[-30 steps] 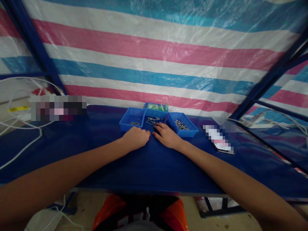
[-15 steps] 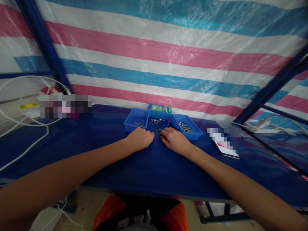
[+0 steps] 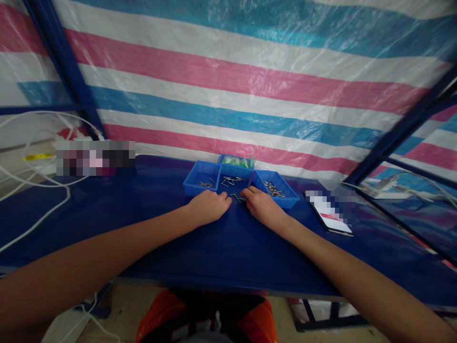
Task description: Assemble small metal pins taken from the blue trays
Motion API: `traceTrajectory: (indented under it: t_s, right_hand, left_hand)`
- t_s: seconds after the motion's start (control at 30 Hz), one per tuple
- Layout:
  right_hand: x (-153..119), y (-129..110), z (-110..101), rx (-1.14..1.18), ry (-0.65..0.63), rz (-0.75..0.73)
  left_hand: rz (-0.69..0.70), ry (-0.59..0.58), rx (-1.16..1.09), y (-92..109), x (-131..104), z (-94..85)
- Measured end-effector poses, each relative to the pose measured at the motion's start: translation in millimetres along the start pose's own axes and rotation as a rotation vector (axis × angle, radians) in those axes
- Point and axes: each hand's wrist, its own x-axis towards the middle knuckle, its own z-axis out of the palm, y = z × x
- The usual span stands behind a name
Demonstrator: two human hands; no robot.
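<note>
My left hand (image 3: 210, 206) rests on the blue table with its fingers curled closed. What it holds, if anything, is hidden. Across a small gap, my right hand (image 3: 263, 205) has its fingers bent down over a few thin metal pins (image 3: 235, 196); one seems pinched at the fingertips. More loose metal pins (image 3: 231, 181) lie between the trays. Just behind my left hand stands a left blue tray (image 3: 191, 183) with some pins in it. The right blue tray (image 3: 291, 199), beside my right hand, has a fuller heap of them.
A rear blue tray (image 3: 222, 161) contains green and clear plastic bags (image 3: 237, 162). On the right lies a phone (image 3: 330, 216). White cables (image 3: 66, 202) loop over the table's left side. Blue frame posts (image 3: 66, 62) and a striped plastic sheet (image 3: 228, 71) close off the back.
My right hand has shifted slightly right and its fingers have drawn back, showing more of the pins in front. My left hand has hardly moved and stays closed.
</note>
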Motion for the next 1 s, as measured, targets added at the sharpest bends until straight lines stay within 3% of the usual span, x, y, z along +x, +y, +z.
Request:
traceTrajectory:
  t_s: [0.63,0.83,1.0]
  right_hand:
    - [-1,1,-7,0.246,0.16,-0.176]
    - [-3,-5,-15,0.331,0.135,-0.293]
    - [-2,-5,-9,0.323,0.114,-0.312]
  left_hand:
    - [-0.026,0.013,0.022,1,-1,0.7]
    - [-0.027,0.014,0.013,1,-1,-0.3]
    - [-0.033,0.018,0.016,2,0,0.3]
